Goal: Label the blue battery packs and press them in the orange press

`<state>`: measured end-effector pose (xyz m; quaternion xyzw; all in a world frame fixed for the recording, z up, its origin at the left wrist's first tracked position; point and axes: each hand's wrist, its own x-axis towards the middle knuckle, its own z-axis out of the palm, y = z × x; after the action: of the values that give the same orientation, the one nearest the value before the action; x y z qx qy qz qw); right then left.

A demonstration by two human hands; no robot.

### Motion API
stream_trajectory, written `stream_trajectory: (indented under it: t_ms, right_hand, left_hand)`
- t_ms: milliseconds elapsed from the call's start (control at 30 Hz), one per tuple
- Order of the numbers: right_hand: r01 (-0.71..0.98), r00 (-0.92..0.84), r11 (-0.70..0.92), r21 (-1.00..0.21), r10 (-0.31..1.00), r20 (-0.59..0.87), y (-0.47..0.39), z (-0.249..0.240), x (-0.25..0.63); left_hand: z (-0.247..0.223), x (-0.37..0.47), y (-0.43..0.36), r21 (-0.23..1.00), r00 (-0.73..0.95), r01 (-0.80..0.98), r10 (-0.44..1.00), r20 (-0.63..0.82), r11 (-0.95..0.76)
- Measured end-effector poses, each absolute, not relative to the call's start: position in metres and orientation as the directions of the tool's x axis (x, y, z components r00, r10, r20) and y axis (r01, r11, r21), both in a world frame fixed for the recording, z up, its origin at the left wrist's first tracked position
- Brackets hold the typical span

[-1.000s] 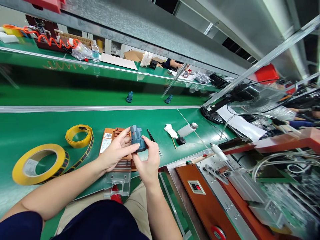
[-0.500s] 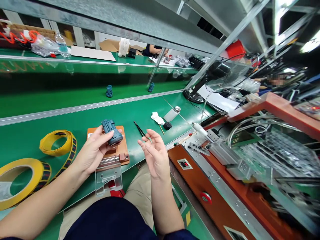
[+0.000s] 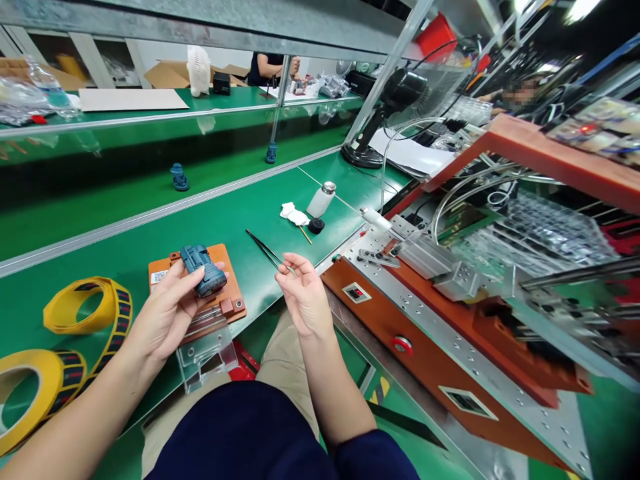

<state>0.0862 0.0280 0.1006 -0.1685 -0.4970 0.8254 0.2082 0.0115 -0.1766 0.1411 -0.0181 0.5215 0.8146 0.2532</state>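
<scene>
Where the left hand (image 3: 167,310) is: grip clasping blue housing (image 3: 201,263) over orange fixture (image 3: 234,283)
Right hand (image 3: 307,303): beside tweezers (image 3: 261,245); cannot tell if grip holds them

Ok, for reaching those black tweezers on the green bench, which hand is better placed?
Probably the right hand: it's right by the black tweezers, though contact is unclear, and nothing is clearly held in it. The left hand is holding the dark blue part.
</scene>
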Motion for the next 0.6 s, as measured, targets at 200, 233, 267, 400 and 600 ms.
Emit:
stream_trajectory:
  t_ms: [200, 233, 267, 400, 600]
  right_hand:
    - [-0.179, -0.845, -0.561, -0.809, 0.508, -0.166, 0.029, 0.092, 0.087]
    - [-0.174, -0.841, -0.572, -0.802, 0.51, -0.181, 0.029, 0.09, 0.087]
    - [-0.168, -0.837, -0.575, -0.801, 0.512, -0.192, 0.029, 0.088, 0.087]
    - [-0.15, -0.846, -0.524, -0.838, 0.507, -0.166, 0.028, 0.082, 0.091]
    - [-0.201, -0.851, -0.492, -0.847, 0.517, -0.098, 0.028, 0.083, 0.098]
  left_hand:
    - [0.144, 0.013, -0.176, 0.841, -0.871, -0.434, 0.39, -0.299, -0.323]
    - [0.145, 0.013, -0.176, 0.841, -0.871, -0.434, 0.388, -0.301, -0.322]
    - [0.145, 0.013, -0.177, 0.841, -0.871, -0.434, 0.387, -0.302, -0.321]
    - [0.146, 0.014, -0.177, 0.839, -0.874, -0.435, 0.378, -0.305, -0.328]
    - [0.146, 0.014, -0.177, 0.837, -0.872, -0.437, 0.383, -0.304, -0.329]
